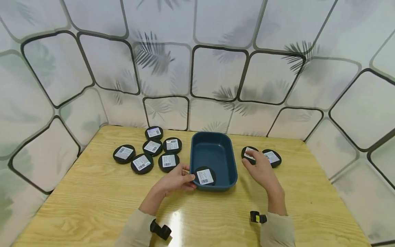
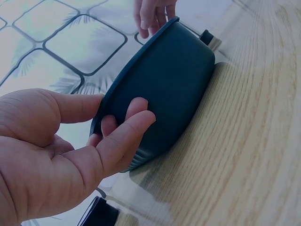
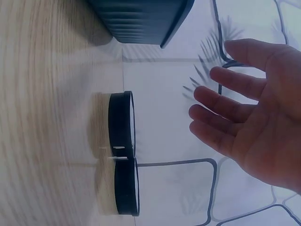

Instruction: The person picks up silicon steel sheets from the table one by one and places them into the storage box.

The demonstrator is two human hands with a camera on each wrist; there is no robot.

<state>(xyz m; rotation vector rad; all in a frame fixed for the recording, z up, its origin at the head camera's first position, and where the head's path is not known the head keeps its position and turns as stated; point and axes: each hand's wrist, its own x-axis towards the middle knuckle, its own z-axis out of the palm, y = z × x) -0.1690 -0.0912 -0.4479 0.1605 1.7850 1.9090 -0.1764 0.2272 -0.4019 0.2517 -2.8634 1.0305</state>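
Fingers and thumb of the left hand pinch the near left corner of a blue plastic tub, as the head view shows. That grip is likely there to stop the tub from sliding. The right hand has loose fingers and grips nothing; they reach over a round black disc, next to another black disc. The tub sits on the wooden surface between two groups of discs, maybe so both sides are easy to reach. Six labeled discs lie to its left. One disc in the tub is in the near left corner, by the left thumb; I can't tell if it lies all the way flat. All the white labels face up, perhaps so they can be seen.

In the left wrist view, the thumb is on the tub's rim and some fingers touch the outside wall. Holding just the edge seems smart, because it leaves the inside free. The right hand shows past the far rim.

In the right wrist view, the right fingers are spread a little and are apart from the two discs. Those discs lie flat, side by side, so they likely won't roll.
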